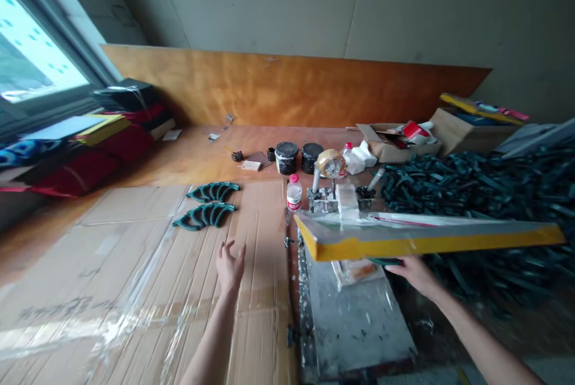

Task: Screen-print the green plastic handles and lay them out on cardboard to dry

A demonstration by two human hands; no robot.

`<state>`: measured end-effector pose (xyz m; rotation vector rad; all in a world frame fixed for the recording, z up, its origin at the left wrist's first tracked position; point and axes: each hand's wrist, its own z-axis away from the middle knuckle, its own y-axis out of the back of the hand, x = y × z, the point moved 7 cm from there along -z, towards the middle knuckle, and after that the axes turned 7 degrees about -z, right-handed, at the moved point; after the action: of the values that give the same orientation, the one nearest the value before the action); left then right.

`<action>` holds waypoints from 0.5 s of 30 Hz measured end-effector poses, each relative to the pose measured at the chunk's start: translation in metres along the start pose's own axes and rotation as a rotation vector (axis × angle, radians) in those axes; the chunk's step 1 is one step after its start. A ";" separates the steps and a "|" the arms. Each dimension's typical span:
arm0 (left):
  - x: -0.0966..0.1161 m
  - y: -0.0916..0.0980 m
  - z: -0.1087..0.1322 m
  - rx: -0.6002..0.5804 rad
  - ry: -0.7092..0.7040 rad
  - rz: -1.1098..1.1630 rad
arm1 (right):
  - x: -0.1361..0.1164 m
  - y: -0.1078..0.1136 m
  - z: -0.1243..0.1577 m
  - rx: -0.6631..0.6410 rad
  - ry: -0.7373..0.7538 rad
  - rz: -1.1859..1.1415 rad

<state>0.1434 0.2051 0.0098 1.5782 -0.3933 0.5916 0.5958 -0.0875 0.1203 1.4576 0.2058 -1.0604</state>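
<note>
My left hand [230, 265] hovers open over the flattened cardboard [135, 277], fingers spread and holding nothing. My right hand [415, 273] reaches under the raised yellow-framed printing screen [422, 240], with its fingers on a dark green curved part [387, 261] at the screen's underside. Whether it grips that part is hidden by the frame. Below the screen lies a grey metal printing bed [354, 319] with a small taped patch. Two rows of green curved parts [207, 205] lie on the cardboard ahead of my left hand.
A big heap of dark green parts [476, 193] fills the right side. Two black ink jars [296, 157], a small water bottle [294, 192], a tape roll [330, 163] and cartons [395, 142] stand behind the press. Stacked folders [112, 121] lie by the window on the left.
</note>
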 end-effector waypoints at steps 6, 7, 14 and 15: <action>0.045 0.018 0.091 -0.031 0.001 0.133 | -0.008 -0.050 -0.041 -0.227 0.416 -0.101; 0.054 0.022 0.101 -0.023 -0.004 0.160 | -0.011 -0.053 -0.040 -0.244 0.470 -0.075; 0.140 0.081 0.143 0.121 -0.050 0.490 | -0.032 -0.059 -0.033 -0.208 0.700 0.173; 0.157 0.094 0.145 0.148 -0.069 0.574 | -0.037 -0.061 -0.031 -0.193 0.732 0.190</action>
<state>0.2356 0.0677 0.1746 1.6290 -0.8866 1.0232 0.5481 -0.0307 0.0974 1.5965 0.6554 -0.3068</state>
